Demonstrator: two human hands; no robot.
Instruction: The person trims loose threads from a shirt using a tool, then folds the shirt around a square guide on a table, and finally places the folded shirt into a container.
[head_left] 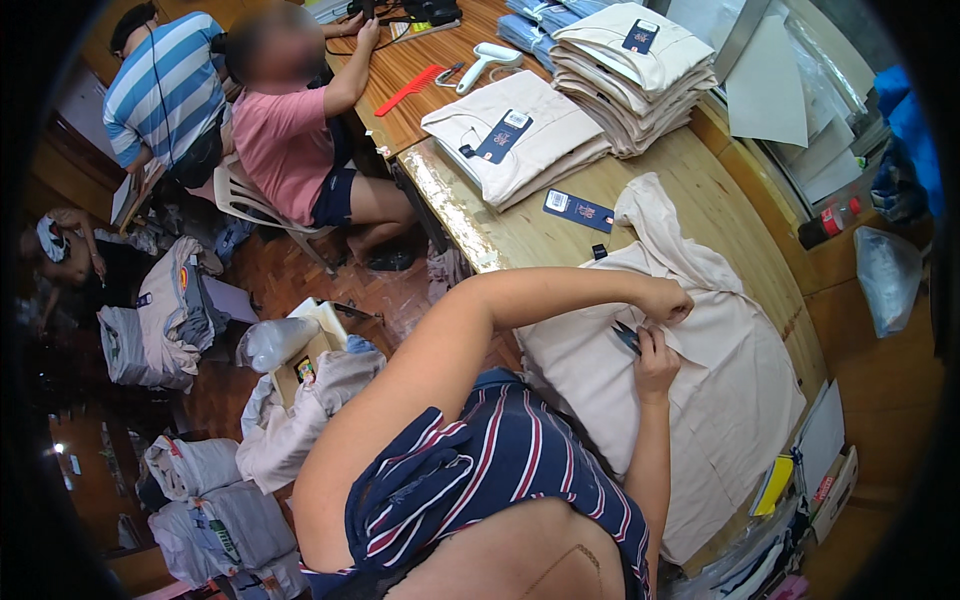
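The left arm crosses the body, bent at the elbow, and its left hand (pixel 667 300) is clenched on a pinch of cloth of the cream shirt (pixel 730 380), which lies spread flat on the wooden desk (pixel 500 235) at about three o'clock from the person's chest. The right forearm rises straight from the lower edge, and the right hand (pixel 655 362) sits just below the left, its fingers (pixel 645 345) curled around a small dark tool (pixel 627 336); only the tool's tip shows, so its kind is hard to make out. The shirt is soft, matte and lightly creased, and its lower end is cut off by the desk's edge. At twelve o'clock from the hands a dark blue tag (pixel 578 210) lies on the glossy wood, with a stack of folded shirts (pixel 635 75) beyond.
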